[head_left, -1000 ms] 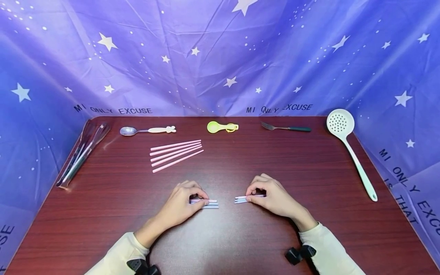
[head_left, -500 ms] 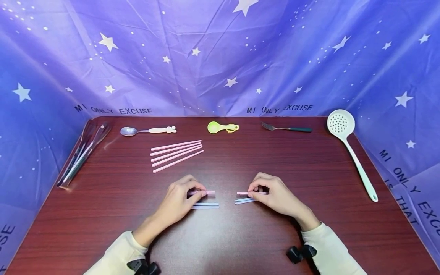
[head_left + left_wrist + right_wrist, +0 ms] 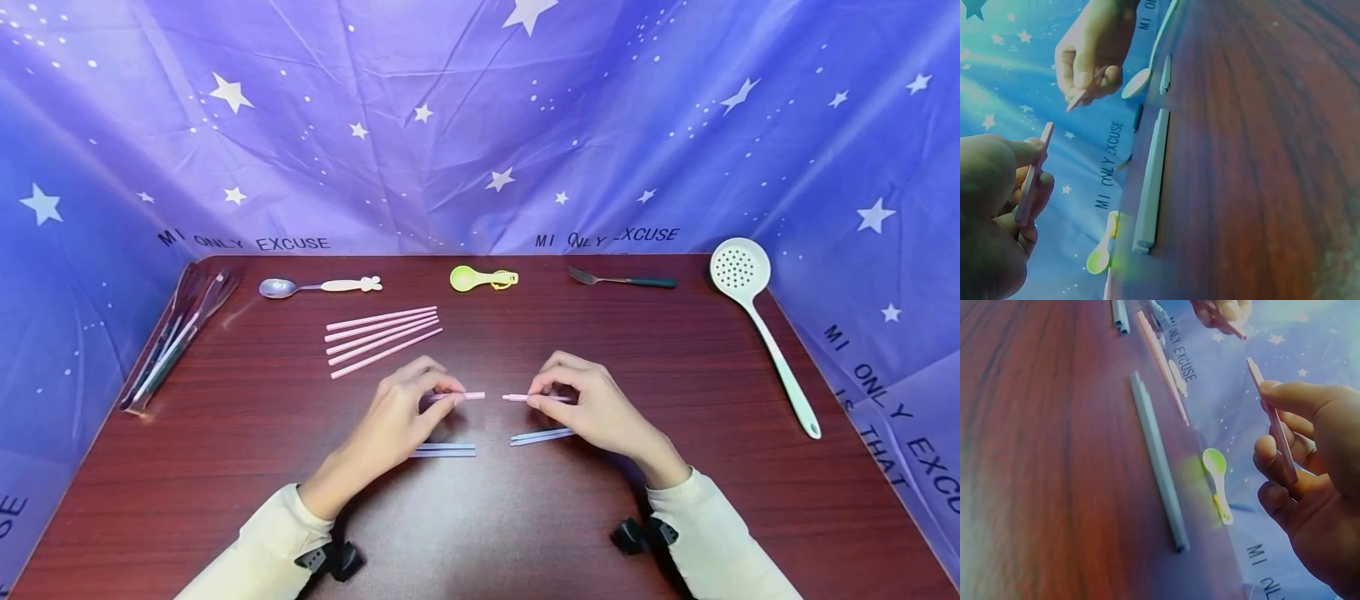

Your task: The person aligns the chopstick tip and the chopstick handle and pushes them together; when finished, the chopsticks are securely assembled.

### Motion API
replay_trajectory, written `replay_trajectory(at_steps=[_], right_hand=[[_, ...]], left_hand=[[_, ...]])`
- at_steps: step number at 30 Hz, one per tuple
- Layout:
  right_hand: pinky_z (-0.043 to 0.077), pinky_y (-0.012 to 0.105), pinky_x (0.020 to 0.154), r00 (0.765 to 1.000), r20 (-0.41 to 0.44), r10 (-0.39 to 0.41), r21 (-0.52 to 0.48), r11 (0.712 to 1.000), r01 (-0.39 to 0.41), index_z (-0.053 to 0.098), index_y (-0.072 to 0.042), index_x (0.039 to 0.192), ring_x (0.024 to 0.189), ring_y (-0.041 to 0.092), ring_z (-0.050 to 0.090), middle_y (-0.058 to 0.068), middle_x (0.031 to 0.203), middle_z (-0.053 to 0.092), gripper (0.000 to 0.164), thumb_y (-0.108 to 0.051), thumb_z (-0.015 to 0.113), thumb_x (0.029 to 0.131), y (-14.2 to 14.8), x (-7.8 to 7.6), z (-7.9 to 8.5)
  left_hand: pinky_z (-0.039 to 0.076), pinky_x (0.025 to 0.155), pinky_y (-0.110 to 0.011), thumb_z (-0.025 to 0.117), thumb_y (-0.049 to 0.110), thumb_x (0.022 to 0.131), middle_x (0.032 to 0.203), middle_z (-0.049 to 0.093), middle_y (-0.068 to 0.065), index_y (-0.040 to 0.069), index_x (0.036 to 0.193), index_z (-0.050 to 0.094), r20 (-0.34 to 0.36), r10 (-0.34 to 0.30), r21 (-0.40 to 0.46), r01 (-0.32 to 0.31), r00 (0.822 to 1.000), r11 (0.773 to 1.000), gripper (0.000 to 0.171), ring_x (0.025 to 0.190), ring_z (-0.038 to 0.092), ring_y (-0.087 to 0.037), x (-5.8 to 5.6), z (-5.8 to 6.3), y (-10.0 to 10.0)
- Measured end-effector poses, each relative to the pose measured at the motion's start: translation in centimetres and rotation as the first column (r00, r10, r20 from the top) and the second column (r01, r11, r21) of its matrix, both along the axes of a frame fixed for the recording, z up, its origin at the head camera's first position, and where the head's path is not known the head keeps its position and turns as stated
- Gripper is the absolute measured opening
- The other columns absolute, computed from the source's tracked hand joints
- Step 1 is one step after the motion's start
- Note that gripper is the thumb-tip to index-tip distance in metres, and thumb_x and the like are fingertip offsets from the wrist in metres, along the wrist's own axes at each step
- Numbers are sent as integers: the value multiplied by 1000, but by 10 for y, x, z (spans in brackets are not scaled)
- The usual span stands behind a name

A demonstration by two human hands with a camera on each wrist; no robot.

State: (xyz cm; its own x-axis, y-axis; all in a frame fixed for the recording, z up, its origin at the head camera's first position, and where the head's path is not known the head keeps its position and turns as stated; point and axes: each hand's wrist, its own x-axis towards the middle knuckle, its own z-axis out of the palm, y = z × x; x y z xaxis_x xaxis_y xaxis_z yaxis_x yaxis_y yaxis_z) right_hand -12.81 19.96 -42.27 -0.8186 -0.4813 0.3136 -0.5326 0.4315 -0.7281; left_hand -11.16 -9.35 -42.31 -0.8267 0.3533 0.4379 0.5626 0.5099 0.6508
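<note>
Two short pink sticks are held up above the brown surface (image 3: 480, 517), one by each of the hands. One pink stick (image 3: 475, 396) is pinched by the left hand (image 3: 401, 417), between the thumb and the bent fingers. The other pink stick (image 3: 514, 397) is pinched the same way by the right hand (image 3: 596, 412). Both hands are closed just enough for a thin stick to be gripped. The ends of the two sticks are pointed at each other, and a small gap is left between them. A thinner tip can be seen on the right stick.

Below the left hand, two blue-gray sticks (image 3: 446, 451) are laid side by side and are partly hidden by it. Two more blue-gray sticks (image 3: 540, 436) are laid below the right hand, close together and a bit slanted.

Farther back on the left, five long pink sticks (image 3: 387, 352) are spread out like a fan. Behind them, a spoon with a white handle (image 3: 348, 285), a green scoop (image 3: 463, 278) and a fork (image 3: 652, 282) are lined up. A clear bag (image 3: 176, 350) is placed at the far left, and a white ladle with holes (image 3: 772, 342) at the far right.
</note>
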Motion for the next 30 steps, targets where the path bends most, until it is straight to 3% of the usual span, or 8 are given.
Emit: replay_trajectory(at_steps=[10, 30], right_hand=[[45, 20, 63, 999, -24, 24, -29, 999, -25, 75, -25, 91, 75, 4, 54, -10, 86, 61, 14, -11, 81, 89, -12, -2, 3], [45, 20, 60, 999, 15, 30, -53, 998, -29, 76, -20, 91, 72, 6, 54, -9, 86, 61, 12, -8, 80, 89, -18, 1, 3]], left_hand=[[48, 67, -20, 79, 15, 91, 91, 66, 9, 17, 96, 78, -12, -7, 8, 8, 1000, 1000, 6, 78, 58, -2, 0, 1, 2], [48, 72, -24, 79, 14, 91, 93, 66, 7, 17, 97, 77, -25, -31, 17, 32, 999, 999, 7, 82, 58, -6, 3, -3, 5]])
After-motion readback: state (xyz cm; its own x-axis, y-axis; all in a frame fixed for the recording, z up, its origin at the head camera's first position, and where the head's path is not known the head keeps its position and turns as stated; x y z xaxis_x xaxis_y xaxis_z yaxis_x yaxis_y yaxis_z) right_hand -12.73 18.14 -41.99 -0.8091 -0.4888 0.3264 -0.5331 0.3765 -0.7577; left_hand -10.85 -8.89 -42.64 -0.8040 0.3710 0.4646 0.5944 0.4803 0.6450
